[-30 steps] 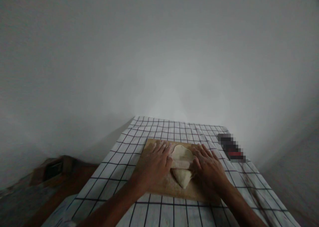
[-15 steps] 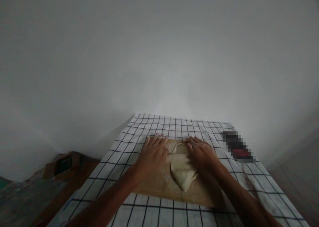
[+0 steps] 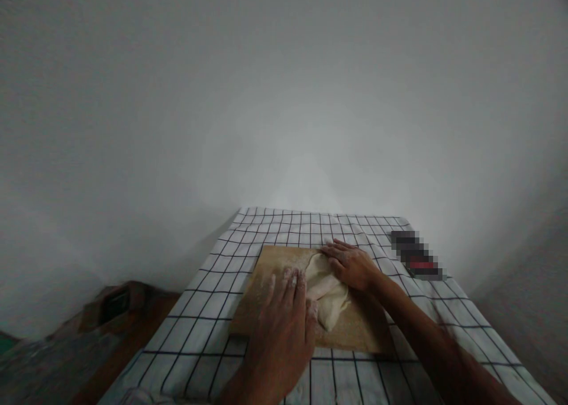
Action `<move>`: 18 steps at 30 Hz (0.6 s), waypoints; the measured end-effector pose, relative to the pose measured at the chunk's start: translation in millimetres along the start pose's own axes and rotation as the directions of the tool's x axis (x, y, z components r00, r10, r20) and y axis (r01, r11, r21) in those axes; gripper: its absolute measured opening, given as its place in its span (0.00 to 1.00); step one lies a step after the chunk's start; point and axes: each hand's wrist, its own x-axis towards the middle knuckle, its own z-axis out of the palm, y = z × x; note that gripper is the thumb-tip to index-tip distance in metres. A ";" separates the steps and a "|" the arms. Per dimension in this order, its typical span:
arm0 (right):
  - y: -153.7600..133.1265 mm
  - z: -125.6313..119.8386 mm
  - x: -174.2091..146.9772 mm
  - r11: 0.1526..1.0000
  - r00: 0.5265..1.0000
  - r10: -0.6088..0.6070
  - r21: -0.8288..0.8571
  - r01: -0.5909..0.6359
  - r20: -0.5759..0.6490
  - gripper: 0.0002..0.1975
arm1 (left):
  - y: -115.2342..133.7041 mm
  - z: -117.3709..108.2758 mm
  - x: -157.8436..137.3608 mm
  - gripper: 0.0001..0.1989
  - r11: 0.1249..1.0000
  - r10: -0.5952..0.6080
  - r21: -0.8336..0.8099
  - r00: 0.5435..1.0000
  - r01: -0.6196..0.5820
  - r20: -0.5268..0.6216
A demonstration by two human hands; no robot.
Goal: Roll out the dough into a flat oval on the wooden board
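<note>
A pale, flattened piece of dough (image 3: pixel 329 310) lies on a flour-dusted wooden board (image 3: pixel 252 298). Its edges are uneven, and a lighter band runs across its middle; whether that is a fold or something lying on it, I cannot tell. My left hand (image 3: pixel 286 316) is over the near left part of the board, palm down, floury fingers stretched forward, its thumb side close to the dough. Across from it, my right hand (image 3: pixel 350 264) rests flat at the dough's far right edge, fingers extended to the left. The surfaces under both palms are hidden.
A white cloth with a dark grid (image 3: pixel 208 301) covers the table. On its right side lies a dark, pixelated object (image 3: pixel 417 256) with a red patch. A plain wall (image 3: pixel 284 109) stands behind the table. Down at the left is a brown box-like thing (image 3: pixel 115 307).
My left hand has come back toward me from the board's far edge and now sits lower, nearer the dough. The right hand has shifted slightly left. The view has moved a little.
</note>
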 end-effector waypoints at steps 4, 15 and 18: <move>-1.0 -0.3 -3.1 1.000 1.000 -0.008 -0.013 0.008 -0.025 0.24 | 12.4 4.6 -5.0 0.29 0.999 -0.043 -0.011 0.998 0.043 -0.041; -15.7 -12.9 13.8 0.937 0.943 0.332 -0.111 -0.332 -0.016 0.18 | -79.3 58.7 122.0 0.21 0.996 0.088 -0.002 0.990 -0.088 0.113; -14.0 -16.8 18.9 0.929 0.937 0.349 -0.124 -0.349 -0.019 0.15 | -85.9 65.8 144.3 0.17 0.983 0.182 -0.015 0.979 -0.181 0.092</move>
